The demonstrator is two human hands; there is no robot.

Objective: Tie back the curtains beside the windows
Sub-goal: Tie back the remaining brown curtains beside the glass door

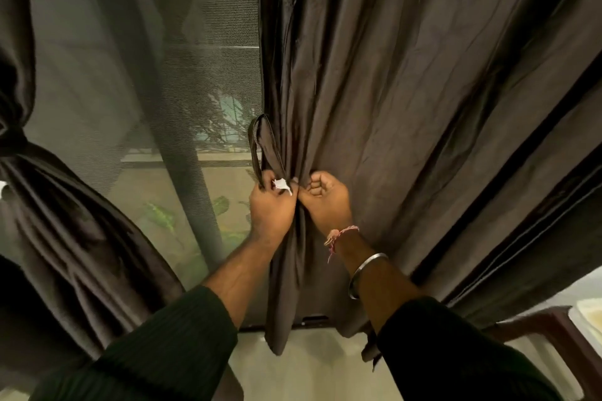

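The window (163, 91) fills the left half behind a mesh screen; at its far left 1 curtain (49, 205) already hangs cinched at its waist. The right curtain (423, 107) hangs loose and wide, with only its inner edge gathered where both hands meet, just beside the window.

A thin dark tie (260, 140) loops up from the left hand (272, 208), whose fingers pinch the tie and a small white tag (282, 185). The right hand (325, 202) is curled in a fist around a bunch of folds, knuckles touching the left.

To tie well, I judge far more cloth must be swept in from the right before the tie goes round; keep the loop flat and untwisted, pull it snug at waist height, and match the left curtain's cinch.
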